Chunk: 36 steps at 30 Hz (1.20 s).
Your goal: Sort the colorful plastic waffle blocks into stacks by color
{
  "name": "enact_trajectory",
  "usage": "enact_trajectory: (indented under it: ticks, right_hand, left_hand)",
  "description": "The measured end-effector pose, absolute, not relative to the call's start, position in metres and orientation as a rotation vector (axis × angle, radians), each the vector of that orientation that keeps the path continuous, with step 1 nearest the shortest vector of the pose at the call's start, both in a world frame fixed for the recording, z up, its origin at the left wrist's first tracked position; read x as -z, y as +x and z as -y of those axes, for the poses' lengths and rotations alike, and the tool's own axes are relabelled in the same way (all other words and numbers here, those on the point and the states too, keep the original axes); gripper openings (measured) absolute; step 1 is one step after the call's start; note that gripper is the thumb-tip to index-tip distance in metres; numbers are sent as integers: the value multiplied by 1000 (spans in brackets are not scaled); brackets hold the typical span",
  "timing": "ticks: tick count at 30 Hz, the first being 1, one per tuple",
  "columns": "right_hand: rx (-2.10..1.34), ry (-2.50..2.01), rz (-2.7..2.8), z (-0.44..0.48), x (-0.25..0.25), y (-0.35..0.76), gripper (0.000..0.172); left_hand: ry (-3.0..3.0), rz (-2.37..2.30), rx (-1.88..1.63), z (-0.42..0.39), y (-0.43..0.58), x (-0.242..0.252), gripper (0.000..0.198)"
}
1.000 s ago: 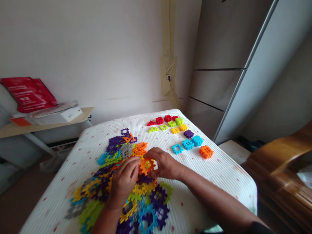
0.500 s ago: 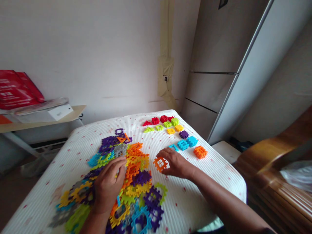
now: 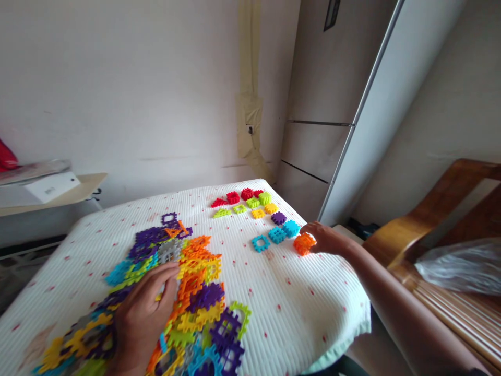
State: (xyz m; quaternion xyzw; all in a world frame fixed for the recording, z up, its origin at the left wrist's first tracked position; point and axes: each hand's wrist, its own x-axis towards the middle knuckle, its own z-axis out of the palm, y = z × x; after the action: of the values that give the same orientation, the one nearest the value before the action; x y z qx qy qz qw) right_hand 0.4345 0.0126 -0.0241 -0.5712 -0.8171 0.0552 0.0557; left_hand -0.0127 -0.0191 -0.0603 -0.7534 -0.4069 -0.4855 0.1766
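Note:
My right hand (image 3: pixel 327 237) is stretched out to the table's right edge. Its fingertips close on an orange toothed tile on top of the small orange stack (image 3: pixel 303 243). My left hand (image 3: pixel 143 310) lies flat, fingers out, on a big loose pile of interlocking plastic tiles (image 3: pixel 195 279) in purple, orange, yellow, green, blue and grey. Beyond the orange stack stand sorted little groups: blue tiles (image 3: pixel 284 231), a purple one (image 3: pixel 278 218), yellow ones (image 3: pixel 263 211), green ones (image 3: pixel 258 201) and red ones (image 3: pixel 239 197).
The tiles lie on a table under a white ribbed cloth with red dots (image 3: pixel 285 297). A wooden chair (image 3: pixel 438 214) with a plastic bag (image 3: pixel 457 263) stands at the right. A low shelf with a white box (image 3: pixel 50 189) is at the far left.
My right hand lifted an orange tile out of the pile and carried it right to the orange stack. My left hand came off that tile and settled on the pile. The view swung right.

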Motion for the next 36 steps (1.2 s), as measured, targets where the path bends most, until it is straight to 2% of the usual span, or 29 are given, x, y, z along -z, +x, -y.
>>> enact_trajectory:
  ticks: [13,24,30,33,36]
  right_hand:
    - [-203,-1815,2500,-20,34,434,57]
    - [-100,-1673,2552,-27,59,446,54]
    - [42,-1702,2501,-19,52,439,63]
    - [-16,-1520,2499,-7,39,409,56]
    - [-178,-1343,2534,0,36,362,41]
  left_hand:
    - [-2138,1213,1380,17,-15,63,9]
    - [-2079,1305,1468,21,-11,59,14]
    - [-1995,1509,1473,19,-17,58,13]
    - [-2012,1597,1378,15,-18,61,15]
    - [-2066,1620,1292,12,-16,65,19]
